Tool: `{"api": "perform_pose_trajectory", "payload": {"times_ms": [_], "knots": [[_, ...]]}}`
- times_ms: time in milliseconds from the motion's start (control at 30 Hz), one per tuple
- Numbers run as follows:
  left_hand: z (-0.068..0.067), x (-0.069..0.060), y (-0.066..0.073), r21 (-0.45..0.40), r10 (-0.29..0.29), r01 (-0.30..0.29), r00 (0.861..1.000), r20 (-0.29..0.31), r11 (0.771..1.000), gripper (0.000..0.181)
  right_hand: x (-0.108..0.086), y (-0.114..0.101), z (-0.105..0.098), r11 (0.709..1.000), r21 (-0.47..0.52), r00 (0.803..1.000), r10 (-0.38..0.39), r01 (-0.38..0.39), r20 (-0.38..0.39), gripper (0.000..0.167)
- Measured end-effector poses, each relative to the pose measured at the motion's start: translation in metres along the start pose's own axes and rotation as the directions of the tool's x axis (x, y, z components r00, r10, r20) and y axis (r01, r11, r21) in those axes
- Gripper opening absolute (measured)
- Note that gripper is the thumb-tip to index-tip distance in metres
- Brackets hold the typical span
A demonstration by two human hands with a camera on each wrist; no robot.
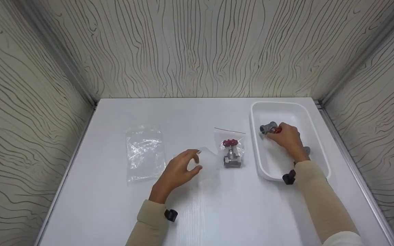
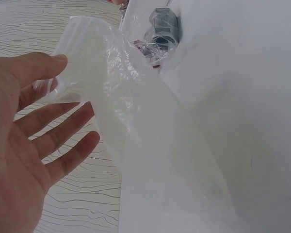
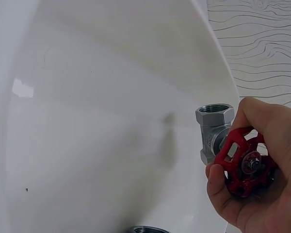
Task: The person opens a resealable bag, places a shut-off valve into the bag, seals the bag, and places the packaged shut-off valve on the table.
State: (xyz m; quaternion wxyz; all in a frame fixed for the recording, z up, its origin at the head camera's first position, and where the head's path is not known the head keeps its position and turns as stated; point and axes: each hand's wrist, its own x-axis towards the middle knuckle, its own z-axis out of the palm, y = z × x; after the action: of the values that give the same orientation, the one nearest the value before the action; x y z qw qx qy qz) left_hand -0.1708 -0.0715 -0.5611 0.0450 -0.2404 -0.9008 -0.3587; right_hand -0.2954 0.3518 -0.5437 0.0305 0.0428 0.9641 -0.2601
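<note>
My left hand [image 1: 178, 171] pinches the mouth of a clear zip bag [image 2: 131, 111] between thumb and index finger, with the other fingers spread. The bag hangs over the table and looks to hold nothing. Over the white tray [image 1: 257, 150], my right hand [image 1: 289, 138] grips a gate valve [image 3: 214, 128] by its red handwheel [image 3: 240, 145]. The valve's grey metal body sticks out past the fingertips. Between the hands, a bagged valve [image 1: 232, 157] with a red handwheel lies on the table.
Another flat clear bag [image 1: 145, 153] lies left of my left hand. A grey metal part [image 1: 307, 150] sits in the tray, partly hidden by my right wrist. Wood-grain panels [image 1: 190, 48] stand behind and beside the white table [image 1: 197, 218].
</note>
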Motion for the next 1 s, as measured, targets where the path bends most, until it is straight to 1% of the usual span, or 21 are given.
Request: {"api": "perform_pose_trajectory", "payload": {"times_ms": [100, 233, 400, 567, 767, 1000], "knots": [[0.0, 0.001, 0.0, 0.0, 0.0, 0.0, 1.0, 0.003, 1.0, 0.03, -0.003, -0.001, -0.002, 1.0, -0.003, 1.0, 0.007, -0.007, 0.006, 0.047], [0.001, 0.001, 0.001, -0.004, -0.003, 0.003, 1.0, 0.005, 1.0, 0.035, -0.006, -0.003, -0.004, 1.0, -0.005, 1.0, -0.003, 0.003, 0.008, 0.046], [0.0, 0.0, 0.002, -0.002, -0.007, 0.007, 1.0, 0.011, 1.0, 0.027, -0.013, -0.007, -0.007, 0.999, 0.001, 0.999, -0.04, 0.04, 0.008, 0.042], [0.001, 0.001, 0.002, -0.01, -0.006, 0.006, 1.0, 0.018, 1.0, 0.033, -0.019, -0.011, -0.009, 0.997, 0.005, 0.997, -0.073, 0.073, -0.004, 0.035], [0.001, 0.001, 0.003, -0.002, -0.015, 0.015, 1.0, 0.02, 1.0, 0.027, -0.025, -0.015, -0.011, 0.995, 0.003, 0.995, -0.101, 0.101, -0.018, 0.03], [-0.001, 0.0, 0.005, 0.009, 0.002, -0.002, 1.0, 0.01, 1.0, 0.018, -0.035, -0.023, -0.015, 0.992, -0.005, 0.992, -0.124, 0.123, -0.025, 0.031]]}}
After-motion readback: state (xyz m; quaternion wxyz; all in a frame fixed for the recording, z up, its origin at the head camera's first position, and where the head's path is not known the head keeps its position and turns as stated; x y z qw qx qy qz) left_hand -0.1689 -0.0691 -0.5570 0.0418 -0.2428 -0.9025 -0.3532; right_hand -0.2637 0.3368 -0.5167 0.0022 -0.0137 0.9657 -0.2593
